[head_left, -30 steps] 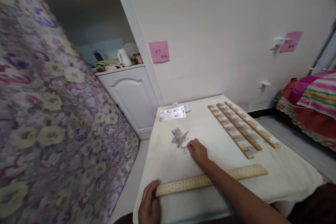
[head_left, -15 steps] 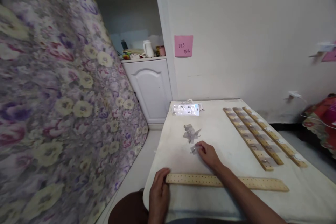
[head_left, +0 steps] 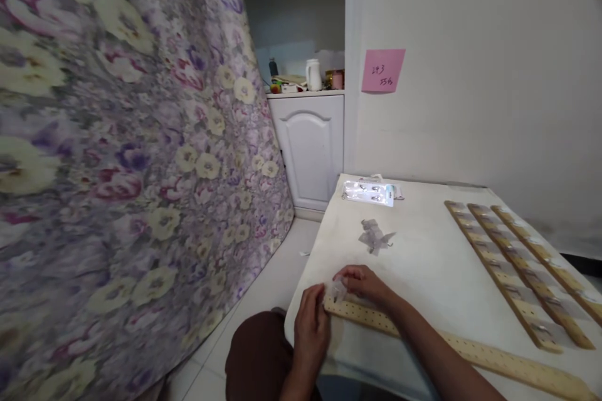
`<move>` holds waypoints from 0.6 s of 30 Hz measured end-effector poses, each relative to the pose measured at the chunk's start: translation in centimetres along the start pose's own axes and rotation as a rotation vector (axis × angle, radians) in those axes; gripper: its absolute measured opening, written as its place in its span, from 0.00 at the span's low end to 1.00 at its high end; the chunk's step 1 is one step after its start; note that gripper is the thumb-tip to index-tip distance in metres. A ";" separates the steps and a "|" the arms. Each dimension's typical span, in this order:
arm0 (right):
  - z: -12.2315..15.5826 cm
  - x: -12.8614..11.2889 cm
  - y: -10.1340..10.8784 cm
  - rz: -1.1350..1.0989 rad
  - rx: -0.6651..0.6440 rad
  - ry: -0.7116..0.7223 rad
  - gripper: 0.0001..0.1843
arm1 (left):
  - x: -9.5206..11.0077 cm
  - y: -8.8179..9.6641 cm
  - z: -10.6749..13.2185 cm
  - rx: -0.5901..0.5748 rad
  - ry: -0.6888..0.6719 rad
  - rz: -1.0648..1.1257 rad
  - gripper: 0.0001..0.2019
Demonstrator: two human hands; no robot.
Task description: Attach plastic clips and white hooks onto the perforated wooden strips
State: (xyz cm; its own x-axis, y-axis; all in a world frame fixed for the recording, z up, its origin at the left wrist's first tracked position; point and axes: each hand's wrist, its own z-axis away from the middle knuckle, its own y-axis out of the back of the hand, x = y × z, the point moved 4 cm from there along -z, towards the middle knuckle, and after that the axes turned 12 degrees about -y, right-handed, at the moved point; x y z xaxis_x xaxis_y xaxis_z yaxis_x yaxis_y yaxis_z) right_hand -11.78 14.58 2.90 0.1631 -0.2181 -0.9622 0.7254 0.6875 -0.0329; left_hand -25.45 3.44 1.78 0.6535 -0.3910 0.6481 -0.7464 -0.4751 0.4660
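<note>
My right hand (head_left: 363, 284) is closed, its fingertips pinching a small clear plastic packet (head_left: 337, 292) with a little dark piece in it. The packet is over the left end of a pale wooden strip (head_left: 362, 314) dotted with rows of small holes. At that same end, my left hand (head_left: 312, 321) has its fingers curled against the strip, holding it on the table. My right forearm crosses above the strip and hides part of it. Beyond my hands lies a loose pile of similar clear packets (head_left: 375, 237) with small metal pieces.
Three wooden strips (head_left: 505, 285) bearing several clear packets lie side by side on the right of the white-covered table (head_left: 418, 263). A shiny clear package (head_left: 369, 193) is at the far edge. A floral curtain (head_left: 155, 200) hangs at the left; a white cabinet (head_left: 310, 144) stands behind.
My right hand has brought the packet from beside the pile to the strip's left end, close to my left hand. The view has turned left, and the strip appears more slanted.
</note>
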 end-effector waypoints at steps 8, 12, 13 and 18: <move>-1.1 1.5 -0.7 0.169 -0.077 0.077 0.13 | 0.7 0.0 0.3 0.036 0.008 -0.006 0.16; -0.7 1.6 -0.9 0.268 -0.057 0.121 0.14 | 0.9 -0.1 0.3 0.037 -0.014 -0.033 0.17; -0.7 1.5 -0.9 0.297 -0.047 0.134 0.14 | 1.0 0.0 0.3 0.041 -0.020 -0.044 0.16; -0.5 1.1 -1.1 0.467 0.047 0.170 0.16 | 1.7 0.4 0.5 0.061 -0.011 -0.084 0.13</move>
State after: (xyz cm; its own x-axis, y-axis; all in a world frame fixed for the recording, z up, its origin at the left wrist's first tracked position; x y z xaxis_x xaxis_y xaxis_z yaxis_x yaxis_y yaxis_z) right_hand -12.72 13.89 1.77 0.3691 0.2238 -0.9020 0.6308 0.6525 0.4200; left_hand -24.54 2.17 2.75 0.7149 -0.3566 0.6014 -0.6804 -0.5532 0.4807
